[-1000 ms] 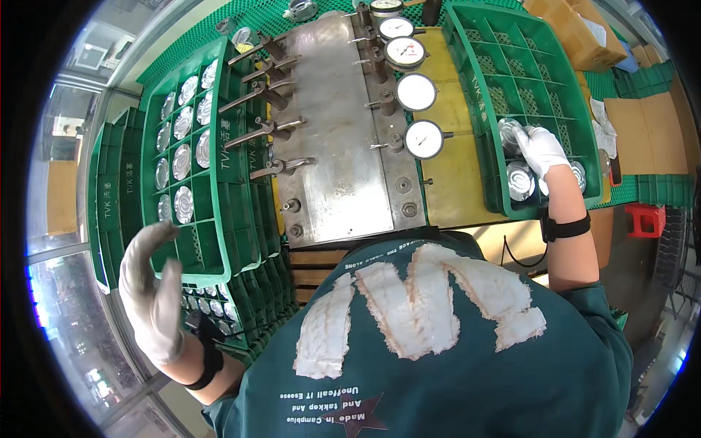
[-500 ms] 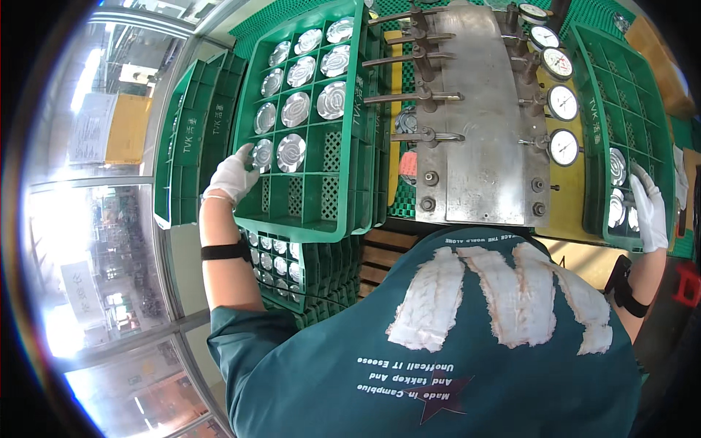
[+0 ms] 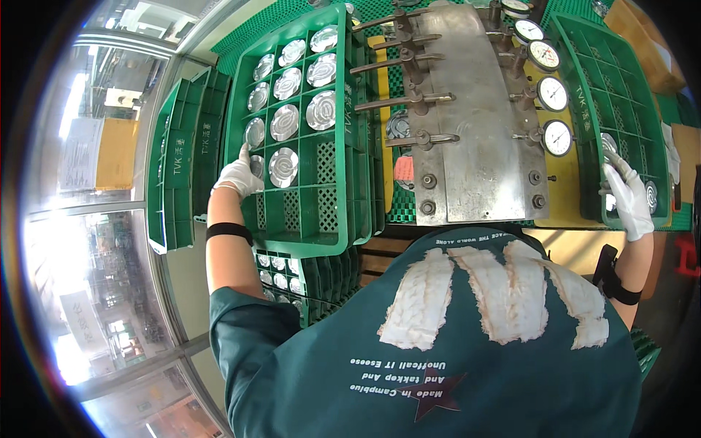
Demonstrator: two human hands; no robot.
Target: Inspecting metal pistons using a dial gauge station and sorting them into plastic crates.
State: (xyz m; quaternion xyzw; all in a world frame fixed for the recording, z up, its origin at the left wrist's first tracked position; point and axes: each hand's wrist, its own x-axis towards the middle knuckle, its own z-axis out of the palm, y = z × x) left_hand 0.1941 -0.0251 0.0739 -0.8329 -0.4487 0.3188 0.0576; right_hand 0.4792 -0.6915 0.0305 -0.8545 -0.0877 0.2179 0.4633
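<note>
My left hand (image 3: 239, 178), in a white glove, reaches over the left edge of a large green divided crate (image 3: 292, 247). Its fingers close about the side of a round silvery piston (image 3: 257, 167) in the left column. Several more pistons, such as one beside it (image 3: 284, 167), sit one to a cell. On the right, my gloved right hand (image 3: 629, 196) dips into a second green crate (image 3: 584, 150). Its bent fingers are around a piston (image 3: 610, 203) in a near cell, mostly covered by the glove. Another piston (image 3: 650, 196) lies beside that hand.
Between the crates stands a steel fixture (image 3: 482, 131) with lever clamps (image 3: 423, 139) and several dial gauges (image 3: 557, 138). Stacked crates (image 3: 281, 277) of pistons are below on the left, other green crates (image 3: 175, 160) by the window. A cardboard box (image 3: 642, 44) sits far right.
The view has shifted slightly. My left hand stays by the same piston. My right hand has moved left over the near cells, uncovering a piston on its right.
</note>
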